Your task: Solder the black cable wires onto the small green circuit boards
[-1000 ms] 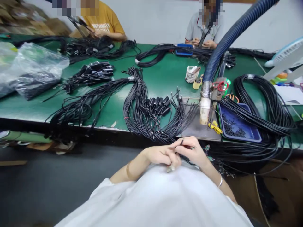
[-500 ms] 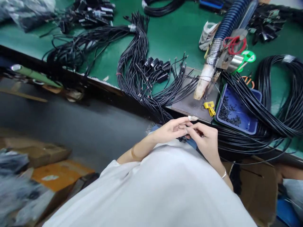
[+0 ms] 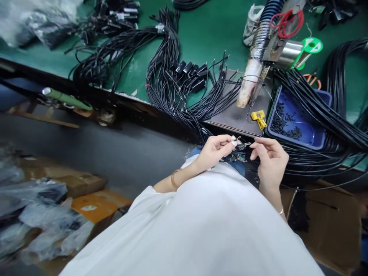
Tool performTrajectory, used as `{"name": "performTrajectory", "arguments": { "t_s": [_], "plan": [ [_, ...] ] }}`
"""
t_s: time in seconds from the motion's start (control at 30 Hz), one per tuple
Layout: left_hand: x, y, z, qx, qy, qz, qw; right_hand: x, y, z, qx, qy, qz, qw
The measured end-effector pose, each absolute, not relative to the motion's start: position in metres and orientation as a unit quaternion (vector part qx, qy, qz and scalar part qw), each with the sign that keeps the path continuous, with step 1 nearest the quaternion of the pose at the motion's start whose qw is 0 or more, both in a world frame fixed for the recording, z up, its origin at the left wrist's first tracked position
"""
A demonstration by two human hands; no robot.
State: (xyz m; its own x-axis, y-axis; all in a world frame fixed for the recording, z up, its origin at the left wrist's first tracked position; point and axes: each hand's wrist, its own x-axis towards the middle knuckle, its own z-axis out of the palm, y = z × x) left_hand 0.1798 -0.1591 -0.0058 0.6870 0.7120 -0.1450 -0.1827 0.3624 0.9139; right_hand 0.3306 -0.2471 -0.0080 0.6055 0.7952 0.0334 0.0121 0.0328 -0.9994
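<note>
My left hand [image 3: 215, 151] is curled just below the table edge, its fingertips pinched on a small green part with thin wire leads [image 3: 240, 146]. My right hand [image 3: 270, 160] hovers a little to the right of it, fingers loosely bent and apart, touching nothing that I can make out. More small green parts [image 3: 236, 157] lie in my lap under the hands. A fan of black cables with stripped ends [image 3: 189, 96] lies on the green table [image 3: 212, 34] just above my hands.
A grey mat [image 3: 235, 119] holds a yellow clip [image 3: 259, 118]; a blue hose nozzle [image 3: 253, 74] hangs over it. At the right, a blue tray [image 3: 299, 119] of small black bits sits under thick cable coils [image 3: 330, 126]. Cardboard boxes and plastic bags [image 3: 43, 207] lie on the floor at left.
The view has tilted down and left, dropping the people across the table out of sight. My hands have risen toward the table edge and come apart; the right one has let go.
</note>
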Motion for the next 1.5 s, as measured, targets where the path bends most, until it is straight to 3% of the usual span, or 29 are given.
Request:
{"name": "performTrajectory", "arguments": {
  "t_s": [0.13,0.33,0.47,0.73,0.97,1.17,1.5],
  "plan": [
    [0.181,-0.149,-0.002,0.536,0.237,0.253,0.77,0.319,-0.246,-0.006,-0.634,-0.349,0.303,0.62],
    [0.182,-0.143,-0.007,0.577,0.261,0.3,0.714,0.313,-0.232,-0.004,-0.646,-0.395,0.26,0.599],
    [0.185,-0.14,-0.013,0.533,0.261,0.315,0.741,0.32,-0.227,-0.003,-0.615,-0.379,0.32,0.613],
    [0.195,-0.137,-0.02,0.531,0.235,0.308,0.754,0.323,-0.22,-0.003,-0.659,-0.372,0.306,0.578],
    [0.201,-0.131,-0.013,0.488,0.264,0.329,0.764,0.315,-0.219,-0.012,-0.689,-0.483,0.091,0.532],
    [0.204,-0.128,-0.013,0.451,0.218,0.284,0.818,0.326,-0.215,-0.006,-0.664,-0.384,0.245,0.593],
    [0.204,-0.123,-0.013,0.417,0.201,0.221,0.859,0.337,-0.22,-0.004,-0.665,-0.454,0.223,0.549]
  ]
}}
